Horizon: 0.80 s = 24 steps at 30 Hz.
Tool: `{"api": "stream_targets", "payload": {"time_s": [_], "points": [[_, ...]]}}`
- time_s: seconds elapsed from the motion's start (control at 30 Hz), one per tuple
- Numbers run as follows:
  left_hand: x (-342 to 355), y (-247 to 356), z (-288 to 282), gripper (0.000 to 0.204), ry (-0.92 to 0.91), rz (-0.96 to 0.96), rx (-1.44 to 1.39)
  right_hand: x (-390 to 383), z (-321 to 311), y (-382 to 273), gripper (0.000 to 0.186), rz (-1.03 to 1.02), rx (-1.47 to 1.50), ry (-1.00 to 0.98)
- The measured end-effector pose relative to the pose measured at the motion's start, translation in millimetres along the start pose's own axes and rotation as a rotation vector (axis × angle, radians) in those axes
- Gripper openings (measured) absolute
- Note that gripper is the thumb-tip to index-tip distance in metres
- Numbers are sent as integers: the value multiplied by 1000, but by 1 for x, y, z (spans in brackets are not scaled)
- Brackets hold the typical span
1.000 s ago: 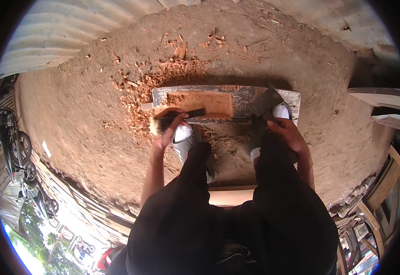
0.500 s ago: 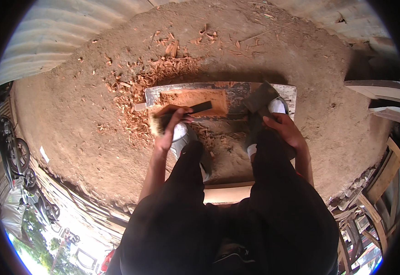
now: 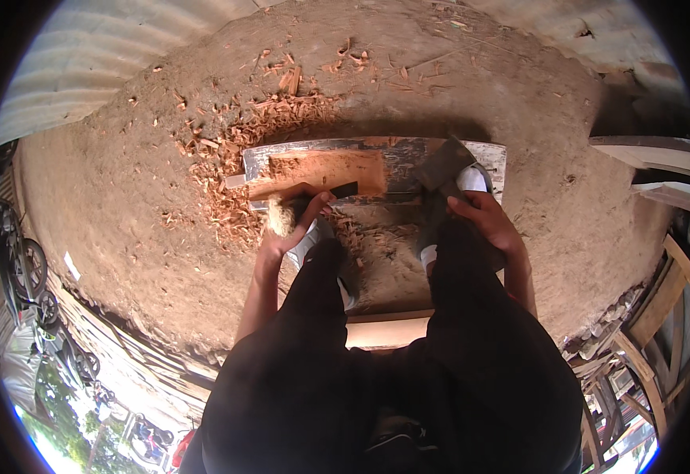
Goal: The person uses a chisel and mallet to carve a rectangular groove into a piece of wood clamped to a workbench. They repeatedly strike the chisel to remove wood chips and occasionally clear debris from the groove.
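A long wooden block with worn dark paint lies across the ground before me, a shallow orange-brown recess cut into its left part. My left hand is closed round a chisel. Its dark flat blade points right at the recess's near edge, and the pale handle end is frayed like bristles. My right hand grips a tool with a broad, dark, squarish head, resting over the block's right part; whether it is a hatchet or a mallet is unclear. Its handle is mostly hidden against my dark trousers.
My shoes stand at the block, the right shoe on its right end. Wood shavings litter the dirt floor at left. Corrugated sheets border the far side. Motorbikes are at far left, wooden pieces at right.
The chisel has turned in my left hand, its frayed end swinging toward the block and more in sight. My right hand and its tool have hardly moved.
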<state>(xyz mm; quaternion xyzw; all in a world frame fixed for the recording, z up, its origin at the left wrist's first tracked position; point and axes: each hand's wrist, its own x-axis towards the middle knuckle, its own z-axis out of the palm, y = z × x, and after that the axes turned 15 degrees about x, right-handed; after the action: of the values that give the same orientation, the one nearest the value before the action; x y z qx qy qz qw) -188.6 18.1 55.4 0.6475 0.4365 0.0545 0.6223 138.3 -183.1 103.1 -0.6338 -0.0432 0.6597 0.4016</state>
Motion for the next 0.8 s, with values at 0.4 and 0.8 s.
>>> {"api": "stream_targets", "payload": {"time_s": [0.4, 0.8], "points": [[-10, 28, -49, 44, 160, 119, 92, 3, -8, 6, 45, 6, -75, -1], [-19, 1, -63, 59, 132, 234, 169, 8, -11, 9, 45, 8, -87, -14]]}}
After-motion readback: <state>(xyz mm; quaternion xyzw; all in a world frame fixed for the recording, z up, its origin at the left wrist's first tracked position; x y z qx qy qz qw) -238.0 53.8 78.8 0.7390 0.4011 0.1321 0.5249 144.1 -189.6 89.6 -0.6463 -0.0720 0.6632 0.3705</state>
